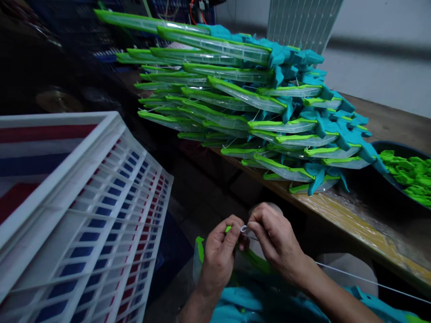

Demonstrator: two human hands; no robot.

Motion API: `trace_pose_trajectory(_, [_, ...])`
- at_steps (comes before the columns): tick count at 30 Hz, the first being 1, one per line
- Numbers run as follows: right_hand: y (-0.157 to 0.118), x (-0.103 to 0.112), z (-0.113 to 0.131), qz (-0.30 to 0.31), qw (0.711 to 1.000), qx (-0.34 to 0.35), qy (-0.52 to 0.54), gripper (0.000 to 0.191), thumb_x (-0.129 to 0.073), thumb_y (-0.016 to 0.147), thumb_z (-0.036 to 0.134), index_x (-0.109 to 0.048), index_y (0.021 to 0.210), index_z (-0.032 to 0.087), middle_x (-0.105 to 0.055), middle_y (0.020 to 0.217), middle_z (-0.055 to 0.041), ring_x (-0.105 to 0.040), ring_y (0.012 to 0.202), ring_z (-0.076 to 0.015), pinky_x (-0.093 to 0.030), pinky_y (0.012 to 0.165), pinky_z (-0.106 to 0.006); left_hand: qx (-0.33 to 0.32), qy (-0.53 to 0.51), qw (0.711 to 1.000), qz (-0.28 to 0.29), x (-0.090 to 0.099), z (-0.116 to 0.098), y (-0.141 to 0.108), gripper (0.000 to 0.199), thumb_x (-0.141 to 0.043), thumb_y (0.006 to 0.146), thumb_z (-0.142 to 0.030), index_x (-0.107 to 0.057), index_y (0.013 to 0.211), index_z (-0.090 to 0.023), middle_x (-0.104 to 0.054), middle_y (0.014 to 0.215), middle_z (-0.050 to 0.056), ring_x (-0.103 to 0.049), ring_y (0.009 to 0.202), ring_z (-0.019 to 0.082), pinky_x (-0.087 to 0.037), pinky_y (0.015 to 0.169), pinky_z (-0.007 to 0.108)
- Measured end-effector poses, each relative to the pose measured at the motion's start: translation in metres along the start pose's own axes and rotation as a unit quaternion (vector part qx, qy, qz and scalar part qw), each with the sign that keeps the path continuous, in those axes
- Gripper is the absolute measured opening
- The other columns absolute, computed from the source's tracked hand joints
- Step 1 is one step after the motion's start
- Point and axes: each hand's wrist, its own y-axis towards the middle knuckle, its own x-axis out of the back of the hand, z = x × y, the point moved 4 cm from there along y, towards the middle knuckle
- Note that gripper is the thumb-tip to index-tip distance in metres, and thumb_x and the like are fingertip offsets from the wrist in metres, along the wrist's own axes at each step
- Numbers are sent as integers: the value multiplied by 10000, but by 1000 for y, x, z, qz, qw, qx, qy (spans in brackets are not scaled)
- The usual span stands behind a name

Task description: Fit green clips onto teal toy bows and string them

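My left hand (218, 255) is closed, pinching the green tip (228, 229) of a green-edged clear plastic piece, most of which my hands hide. Close against it, my right hand (278, 240) is also closed, pinching a white cord that ends in a small loop (243, 229) between the two hands. A stretch of white cord (363, 278) runs off to the right behind my right forearm. Below my hands lie teal plastic parts (240, 300), and another green-edged end (200, 251) shows beside my left wrist.
A tall stack of teal parts with green-edged clear arms (235, 103) leans over the wooden bench (353, 215). To its right sits a dark tub (384, 146) of small green parts (404, 172). On my left stands a white slatted crate (111, 130) with a striped lining.
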Motion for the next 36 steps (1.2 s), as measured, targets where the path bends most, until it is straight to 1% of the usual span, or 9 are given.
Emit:
trace_pose_trajectory(2, [0,0,2,13,1000,7,9,31,-535,1035,171,-543,1010,157,-559,922,-39,-528,839,-135,-426,747,-263,-6,0,1000,1,2,1,0,268,-616,999,-366,-624,831,-157,-492,771,3,-478,660,100,-398,606,218])
trace_pose_trajectory(5, [0,-2,3,46,999,28,0,202,-645,988,210,-567,1160,138,-580,1017,-76,-547,916,-168,-452,780,-281,-15,3,1000,-14,7,3,0,214,-662,971,-357,-656,893,-158,-535,852,28,-522,783,131,-435,698,225])
trace_pose_trajectory(7, [1,-5,1,58,998,36,-5,144,-628,995,194,-600,1123,134,-585,967,-71,-552,878,-166,-452,745,-273,-13,2,1000,-10,8,4,0,197,-667,967,-356,-675,939,-161,-544,897,41,-529,849,152,-447,742,237])
trace_pose_trajectory(9, [1,-6,0,54,998,32,3,57,-604,1002,162,-627,1046,134,-587,898,-57,-557,820,-149,-444,704,-254,-7,0,1000,6,7,4,0,210,-642,980,-362,-669,928,-161,-529,893,42,-518,841,156,-448,734,246])
trace_pose_trajectory(11, [2,-5,-1,48,999,13,18,27,-610,993,139,-636,986,137,-586,848,-42,-557,781,-135,-434,678,-241,-6,8,1000,11,6,3,-1,243,-615,994,-372,-647,887,-157,-519,868,41,-510,814,156,-442,716,253])
trace_pose_trajectory(17, [-2,6,5,44,998,-36,-5,106,-597,967,146,-603,862,149,-591,812,-23,-553,754,-128,-402,667,-260,-11,12,1000,-7,2,-1,-2,260,-618,998,-364,-610,832,-165,-489,790,8,-463,678,107,-390,609,223])
trace_pose_trajectory(23, [-9,13,10,61,994,-26,-88,77,-534,928,138,-513,857,158,-525,824,-30,-498,758,-145,-359,664,-285,-25,-11,1000,5,-3,-2,1,294,-605,1005,-346,-588,780,-158,-483,742,2,-479,627,106,-415,602,246])
trace_pose_trajectory(28, [-14,19,12,32,992,-12,-124,103,-501,900,115,-435,851,175,-460,809,-14,-458,735,-139,-317,644,-289,-44,-21,999,17,-8,-6,4,313,-599,1002,-333,-582,744,-157,-475,719,-2,-499,602,109,-425,579,251])
trace_pose_trajectory(36, [-16,24,16,-34,995,-20,-90,68,-499,869,117,-474,848,177,-508,809,-16,-494,739,-136,-356,654,-274,-43,-4,999,29,-13,-7,0,294,-594,1005,-332,-599,761,-167,-473,725,1,-493,614,113,-429,582,246])
